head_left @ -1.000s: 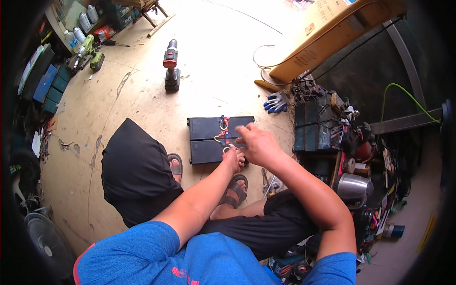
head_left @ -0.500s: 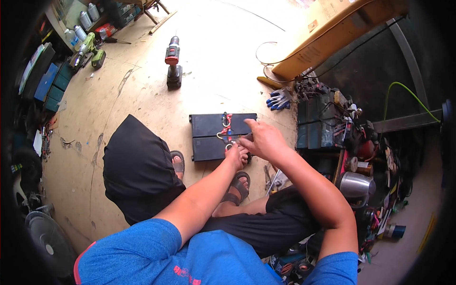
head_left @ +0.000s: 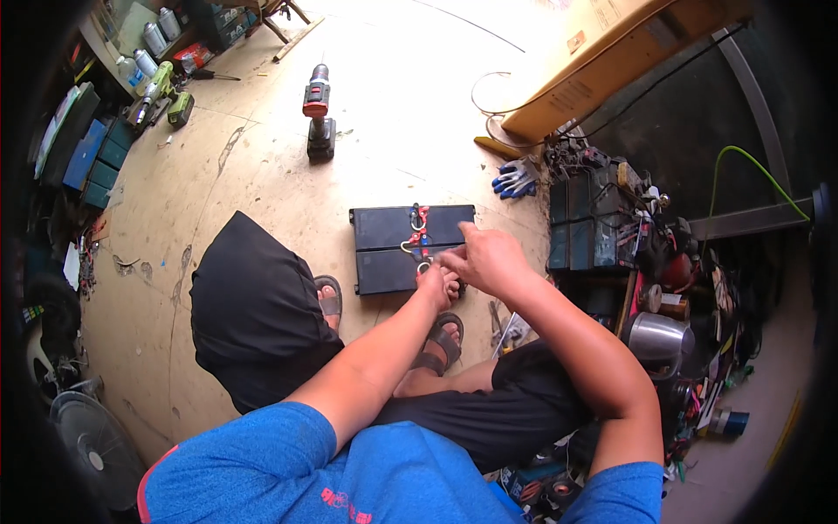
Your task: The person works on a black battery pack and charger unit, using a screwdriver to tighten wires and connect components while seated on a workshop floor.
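On the floor in front of me lies a flat black rectangular box, split lengthwise by a seam. Short wires with red and blue ends and pale curved wire loops run across its top. My left hand is closed at the box's near right part, fingers bent beside the nearest pale loop. Just right of it, my right hand hovers over the same corner, one finger raised, the others curled toward my left fingertips. Whatever lies between the fingers of either hand is too small and covered to name.
A red-and-black cordless drill stands beyond the box. Blue-and-white work gloves lie at the right, near a large cardboard box. Dark batteries and clutter line the right side. A green drill sits far left.
Both hands stay over the box's near right corner. The right hand's curled fingers have shifted slightly by the left fingertips; the whole view has moved a little.
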### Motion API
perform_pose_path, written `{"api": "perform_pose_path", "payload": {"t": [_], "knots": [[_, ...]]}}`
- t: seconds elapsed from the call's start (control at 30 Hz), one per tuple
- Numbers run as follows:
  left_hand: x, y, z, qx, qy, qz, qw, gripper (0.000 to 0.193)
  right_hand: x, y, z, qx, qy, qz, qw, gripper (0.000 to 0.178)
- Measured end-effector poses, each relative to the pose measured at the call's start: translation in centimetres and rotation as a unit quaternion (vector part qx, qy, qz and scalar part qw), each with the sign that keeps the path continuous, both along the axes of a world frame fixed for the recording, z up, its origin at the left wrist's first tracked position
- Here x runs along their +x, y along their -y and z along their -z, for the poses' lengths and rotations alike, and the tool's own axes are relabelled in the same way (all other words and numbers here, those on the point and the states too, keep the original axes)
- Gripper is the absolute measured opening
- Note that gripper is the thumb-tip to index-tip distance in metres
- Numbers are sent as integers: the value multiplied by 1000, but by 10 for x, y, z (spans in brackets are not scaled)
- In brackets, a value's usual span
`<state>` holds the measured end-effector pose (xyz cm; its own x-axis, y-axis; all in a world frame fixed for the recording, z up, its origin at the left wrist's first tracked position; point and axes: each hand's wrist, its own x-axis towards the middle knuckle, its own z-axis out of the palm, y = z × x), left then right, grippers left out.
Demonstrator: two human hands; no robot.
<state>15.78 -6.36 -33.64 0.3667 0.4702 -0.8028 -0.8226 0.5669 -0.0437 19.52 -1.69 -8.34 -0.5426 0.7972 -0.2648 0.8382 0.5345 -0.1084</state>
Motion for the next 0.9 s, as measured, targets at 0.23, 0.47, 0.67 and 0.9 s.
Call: {"api": "perform_pose_path", "payload": {"t": [0.23,0.47,0.67,0.9], "knots": [[-1,1,-5,7,3,-4,1000,61,4,-4,6,-17,23,-34,999,26],[1,6,14,19,9,-2,1000,62,9,-1,18,-4,-79,-89,993,15],[1,8,-8,11,-48,50,998,57,7,-12,15,-49,-19,-97,994,24],[-4,8,-20,29,-64,52,996,51,-1,-3,11,-54,-21,60,997,33]]}}
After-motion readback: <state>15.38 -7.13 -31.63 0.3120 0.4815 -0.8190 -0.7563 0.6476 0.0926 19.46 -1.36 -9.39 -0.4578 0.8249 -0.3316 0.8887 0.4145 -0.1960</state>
